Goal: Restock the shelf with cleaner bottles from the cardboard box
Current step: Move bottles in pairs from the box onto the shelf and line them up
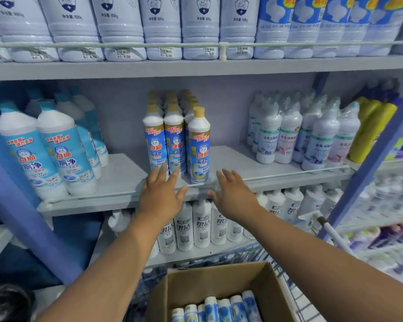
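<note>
Several white cleaner bottles with blue labels and gold caps stand in rows at the middle of the grey shelf. The front right bottle stands nearest the shelf edge. My left hand reaches out with spread fingers just in front of the left bottles, holding nothing. My right hand is spread out at the shelf's front rail, right of that bottle, also holding nothing. Below, an open cardboard box holds several more of these bottles lying down.
Larger blue-labelled bottles stand left on the same shelf, and wrapped white bottles and yellow bottles stand right. White bottles fill the shelves above and below. The box sits in a wire cart.
</note>
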Motion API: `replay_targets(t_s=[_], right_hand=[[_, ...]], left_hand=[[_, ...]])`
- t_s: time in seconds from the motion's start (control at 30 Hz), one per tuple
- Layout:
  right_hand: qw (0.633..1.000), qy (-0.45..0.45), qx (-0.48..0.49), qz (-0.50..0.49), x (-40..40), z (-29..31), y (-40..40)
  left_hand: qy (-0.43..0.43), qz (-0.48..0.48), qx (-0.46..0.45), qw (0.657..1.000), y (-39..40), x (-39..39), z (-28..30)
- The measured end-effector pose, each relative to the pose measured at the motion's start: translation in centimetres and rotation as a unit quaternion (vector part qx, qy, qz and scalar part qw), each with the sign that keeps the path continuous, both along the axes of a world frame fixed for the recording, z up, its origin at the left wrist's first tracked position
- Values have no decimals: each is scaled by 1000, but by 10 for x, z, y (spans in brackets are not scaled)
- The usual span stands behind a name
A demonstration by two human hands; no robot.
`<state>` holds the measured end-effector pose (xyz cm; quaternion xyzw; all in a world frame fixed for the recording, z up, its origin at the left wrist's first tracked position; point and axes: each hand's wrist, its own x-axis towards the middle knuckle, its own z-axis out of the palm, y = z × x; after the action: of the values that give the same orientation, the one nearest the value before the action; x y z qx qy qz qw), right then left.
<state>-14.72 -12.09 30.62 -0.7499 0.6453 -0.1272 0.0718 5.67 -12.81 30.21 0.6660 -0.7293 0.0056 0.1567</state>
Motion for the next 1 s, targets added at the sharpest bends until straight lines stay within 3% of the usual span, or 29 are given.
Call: replay_targets(t_s=[0.17, 0.37, 0.53, 0.8, 1.0], right_hand=[[999, 40, 5, 22, -21, -46, 39], [994, 49, 86, 54, -53, -107, 92], [987, 72, 128, 61, -75, -153, 128], [974, 42, 214, 54, -99, -221, 168], [956, 40, 291, 16, -100, -282, 174]], left_hand=[[7, -2, 6, 1000, 45, -19, -13], [-17, 27, 84, 996, 105, -54, -55], [-8, 29, 86, 996, 150, -78, -104], [-51, 45, 218, 974, 183, -99, -184], [-32, 49, 294, 954, 185, -102, -252]])
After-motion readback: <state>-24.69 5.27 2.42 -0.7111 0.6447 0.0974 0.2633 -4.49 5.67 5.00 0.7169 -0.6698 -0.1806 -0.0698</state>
